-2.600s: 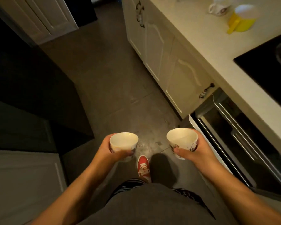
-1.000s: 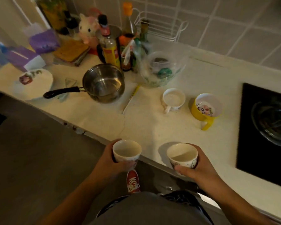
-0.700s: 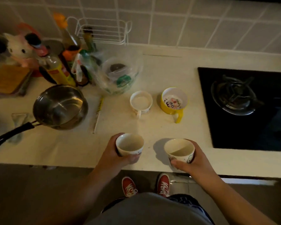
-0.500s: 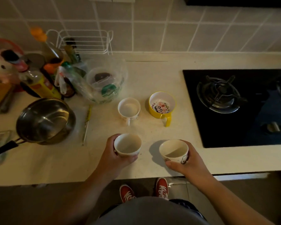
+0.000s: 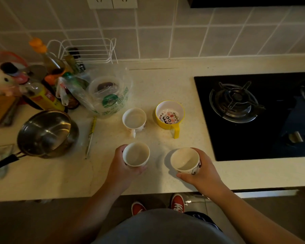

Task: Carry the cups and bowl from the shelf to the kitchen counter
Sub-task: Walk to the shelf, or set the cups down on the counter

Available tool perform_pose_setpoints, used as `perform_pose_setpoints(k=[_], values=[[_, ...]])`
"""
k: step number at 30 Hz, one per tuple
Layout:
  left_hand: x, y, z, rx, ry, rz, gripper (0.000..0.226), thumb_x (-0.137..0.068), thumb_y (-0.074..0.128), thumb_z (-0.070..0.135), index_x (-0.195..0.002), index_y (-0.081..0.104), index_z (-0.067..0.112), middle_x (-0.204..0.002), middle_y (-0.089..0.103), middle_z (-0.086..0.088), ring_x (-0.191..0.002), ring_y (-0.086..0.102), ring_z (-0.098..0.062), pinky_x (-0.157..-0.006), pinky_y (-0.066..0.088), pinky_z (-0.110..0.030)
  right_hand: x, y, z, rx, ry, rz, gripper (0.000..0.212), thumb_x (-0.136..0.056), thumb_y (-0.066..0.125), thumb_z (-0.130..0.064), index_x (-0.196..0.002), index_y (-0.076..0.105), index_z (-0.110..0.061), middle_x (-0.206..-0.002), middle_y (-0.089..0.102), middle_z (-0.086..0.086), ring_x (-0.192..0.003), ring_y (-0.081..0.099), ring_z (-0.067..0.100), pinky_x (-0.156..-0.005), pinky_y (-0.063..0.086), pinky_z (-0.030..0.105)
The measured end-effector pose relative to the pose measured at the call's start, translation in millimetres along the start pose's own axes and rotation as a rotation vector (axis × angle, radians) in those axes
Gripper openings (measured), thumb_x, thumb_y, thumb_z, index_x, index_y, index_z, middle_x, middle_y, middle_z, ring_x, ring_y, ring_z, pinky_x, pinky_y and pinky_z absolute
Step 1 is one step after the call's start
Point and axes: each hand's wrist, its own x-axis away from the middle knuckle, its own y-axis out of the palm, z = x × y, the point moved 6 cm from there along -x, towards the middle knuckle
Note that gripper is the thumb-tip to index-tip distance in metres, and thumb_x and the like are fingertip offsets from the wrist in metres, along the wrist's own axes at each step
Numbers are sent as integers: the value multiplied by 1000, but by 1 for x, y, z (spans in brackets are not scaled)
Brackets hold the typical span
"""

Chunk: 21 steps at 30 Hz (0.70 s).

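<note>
My left hand (image 5: 121, 170) grips a small white cup (image 5: 136, 154) from its left side, over the cream kitchen counter (image 5: 51, 176). In my right hand (image 5: 203, 173) is a second white cup (image 5: 185, 160) with a dark print on its side; fingers wrap its right side. Both cups are upright and empty, low over the counter near its front edge; I cannot tell whether they touch it. Behind them stand a white mug (image 5: 134, 119) with its handle toward me and a yellow handled bowl (image 5: 169, 114) with a cartoon print inside.
A steel saucepan (image 5: 46, 132) with a black handle sits at the left. Bottles (image 5: 42, 95), a plastic bag holding a container (image 5: 107, 95) and a wire rack (image 5: 88, 50) crowd the back left. A pen (image 5: 91, 133) lies by the pan. The black gas hob (image 5: 253, 113) fills the right.
I have walked from the floor area and turned to face the counter. Both hands, each still holding its cup, have moved forward from the counter's edge to over its surface.
</note>
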Motion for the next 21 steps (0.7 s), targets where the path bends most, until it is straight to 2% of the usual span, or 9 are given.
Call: perform_pose_setpoints(k=[4,8,11,15,21], values=[[-2,0,-2,-26,-25,48,89,-50,92,47,-122,40,45,-113,53,26,-103,56,0,-76,47,-20,-4,1,6,-2,-11,-10,87,-50,78,-64,-124,36,-42,-115,48,-30,-107,49,-12,-71,46,7],[-3,1,-3,-53,-39,83,89,-52,92,44,-122,37,46,-111,50,29,-102,54,3,-74,45,-18,-12,5,13,16,8,-9,90,-49,81,-62,-122,32,-46,-111,47,-34,-104,48,-18,-70,44,8],[-4,3,-3,-60,-36,107,88,-53,92,43,-120,35,51,-112,52,26,-102,56,1,-77,47,-19,-19,9,16,13,10,-17,90,-49,84,-57,-121,31,-49,-111,49,-32,-104,49,-18,-70,44,10],[-3,6,-4,-98,-8,141,90,-57,92,41,-128,37,39,-122,53,13,-108,56,-7,-85,52,-28,-25,14,20,7,2,-22,90,-49,84,-53,-121,31,-49,-111,48,-33,-102,54,-9,-73,43,10],[-1,7,-4,-124,28,163,90,-60,93,33,-129,35,38,-122,50,14,-110,55,-9,-88,52,-32,-31,19,21,2,4,-13,89,-49,84,-54,-120,30,-51,-111,48,-34,-101,54,-10,-72,43,11]])
